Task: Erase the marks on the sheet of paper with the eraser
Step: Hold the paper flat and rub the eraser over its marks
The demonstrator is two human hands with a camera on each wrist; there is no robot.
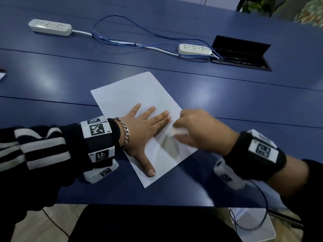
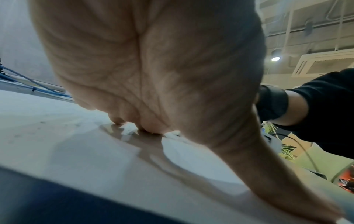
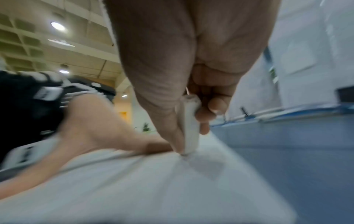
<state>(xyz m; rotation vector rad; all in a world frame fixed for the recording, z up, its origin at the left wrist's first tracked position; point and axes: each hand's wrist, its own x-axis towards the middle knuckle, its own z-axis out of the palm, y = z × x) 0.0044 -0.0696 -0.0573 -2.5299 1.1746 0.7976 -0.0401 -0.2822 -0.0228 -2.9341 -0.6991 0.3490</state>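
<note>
A white sheet of paper (image 1: 132,91) lies at an angle on the blue table (image 1: 244,105). My left hand (image 1: 145,130) lies flat on its lower half, fingers spread and thumb out, pressing it down. My right hand (image 1: 194,130), blurred by motion, pinches a white eraser (image 1: 180,131) whose end touches the paper near the sheet's right edge, close to the left fingertips. In the right wrist view the eraser (image 3: 189,125) stands between thumb and curled fingers, tip on the paper (image 3: 153,189). The left wrist view shows the palm (image 2: 153,68) over the paper (image 2: 76,144). Faint specks mark the sheet's upper part.
Two white power strips (image 1: 50,27) (image 1: 194,49) with blue cables (image 1: 122,41) lie at the back of the table, next to an open black cable box (image 1: 241,55). A white scrap (image 1: 2,75) sits at the left edge. The table's near edge runs just below my wrists.
</note>
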